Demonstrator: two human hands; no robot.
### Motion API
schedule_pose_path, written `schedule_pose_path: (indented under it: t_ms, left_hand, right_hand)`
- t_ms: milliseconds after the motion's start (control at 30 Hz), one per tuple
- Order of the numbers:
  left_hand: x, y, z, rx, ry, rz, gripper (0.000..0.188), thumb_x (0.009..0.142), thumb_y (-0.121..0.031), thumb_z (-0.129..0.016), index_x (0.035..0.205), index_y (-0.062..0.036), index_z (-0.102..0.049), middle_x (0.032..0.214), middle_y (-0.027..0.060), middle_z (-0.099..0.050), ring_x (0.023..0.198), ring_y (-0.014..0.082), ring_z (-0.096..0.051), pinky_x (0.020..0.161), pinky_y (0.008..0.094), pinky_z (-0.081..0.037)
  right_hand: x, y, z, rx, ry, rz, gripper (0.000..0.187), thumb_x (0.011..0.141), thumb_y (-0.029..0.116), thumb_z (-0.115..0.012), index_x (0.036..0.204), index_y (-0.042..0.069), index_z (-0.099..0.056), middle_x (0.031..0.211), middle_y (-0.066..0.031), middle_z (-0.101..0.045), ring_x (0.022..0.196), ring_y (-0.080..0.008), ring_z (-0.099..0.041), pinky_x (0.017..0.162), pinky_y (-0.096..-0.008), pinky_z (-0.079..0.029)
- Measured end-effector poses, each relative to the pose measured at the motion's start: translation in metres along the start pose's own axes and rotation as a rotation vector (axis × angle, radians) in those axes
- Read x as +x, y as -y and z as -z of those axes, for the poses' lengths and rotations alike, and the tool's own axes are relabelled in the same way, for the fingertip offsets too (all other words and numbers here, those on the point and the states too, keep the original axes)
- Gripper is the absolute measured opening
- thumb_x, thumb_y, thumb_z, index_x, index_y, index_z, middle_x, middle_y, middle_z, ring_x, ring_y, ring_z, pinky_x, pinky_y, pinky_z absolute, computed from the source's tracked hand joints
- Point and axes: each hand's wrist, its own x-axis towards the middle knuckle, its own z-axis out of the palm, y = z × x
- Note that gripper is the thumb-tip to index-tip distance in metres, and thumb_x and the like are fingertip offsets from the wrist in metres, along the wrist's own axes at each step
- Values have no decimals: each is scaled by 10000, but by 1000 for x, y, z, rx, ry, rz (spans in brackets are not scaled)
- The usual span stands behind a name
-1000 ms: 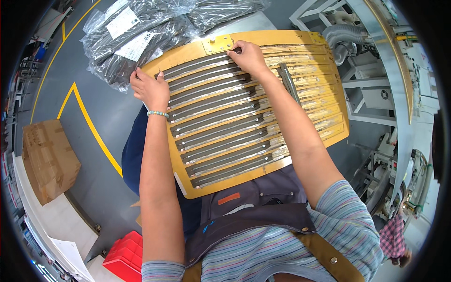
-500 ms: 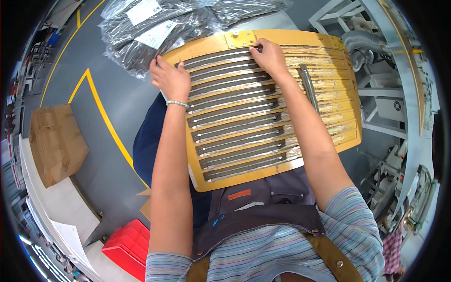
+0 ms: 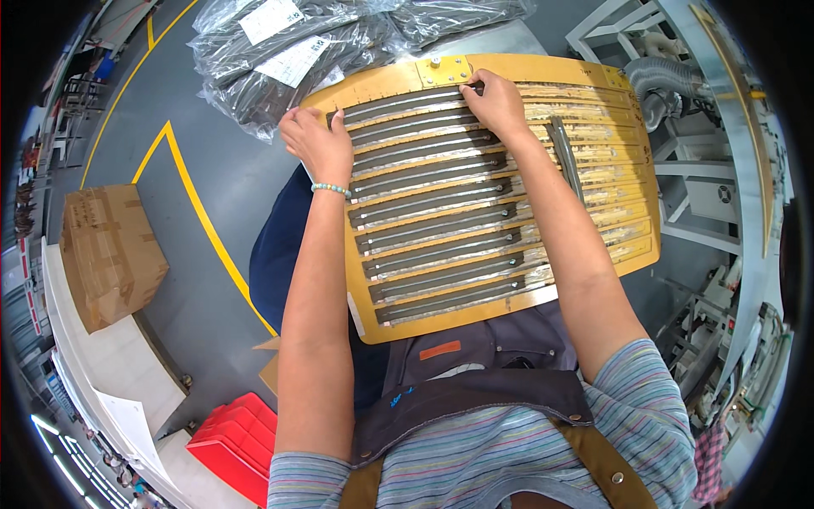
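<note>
A yellow slotted board leans across my lap, with dark grey strips lying side by side in its left slots. Each has a pale shiny line along it. At the topmost dark strip, my right hand pinches the right end between thumb and forefinger. My left hand rests at the board's upper left corner. Its thumb is spread from the fingers and lies by the left end of that strip; the fingertips reach over the board's edge. A loose grey strip lies crosswise on the worn right half, beside my right forearm.
Clear plastic bags of dark strips with white labels lie beyond the board. To the left are a cardboard box and a red bin. A metal frame and a flexible grey duct stand at the right.
The whole view has shifted slightly, so everything sits a little further right. My right hand stays at the strip's right end; my left-hand fingers have curled slightly at the corner.
</note>
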Motion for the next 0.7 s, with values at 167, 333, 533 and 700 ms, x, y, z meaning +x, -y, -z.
schedule_pose_path:
  t_ms: [167,333,533,700]
  left_hand:
    - [1,8,-1,-23,-24,-45,242,858,-215,-875,936,-78,-692,1329,148,-543,1332,372,-452,1111,539,-350]
    - [10,15,-2,-128,-3,36,231,838,-220,-889,836,-92,-697,1327,102,-565,1330,358,-454,1115,539,-344]
    - [11,7,0,-64,44,74,233,836,-213,-880,826,-95,-680,1343,103,-555,1335,351,-448,1113,548,-336]
    - [8,-2,0,-18,56,76,234,848,-200,-857,846,-96,-647,1344,110,-534,1341,356,-435,1095,539,-338]
  right_hand:
    - [0,3,1,-7,15,-4,305,909,336,-751,1071,78,-771,933,-199,-776,921,-402,-741,829,-493,-582]
    - [-1,6,1,-10,-3,15,303,909,338,-751,1070,82,-770,937,-195,-776,927,-400,-739,830,-492,-581]
    - [-2,5,1,-16,-1,11,299,910,345,-748,1059,87,-766,932,-187,-772,932,-396,-735,824,-493,-579]
    - [-4,4,3,-13,-18,25,299,911,346,-742,1054,84,-763,925,-185,-771,921,-394,-734,809,-493,-578]
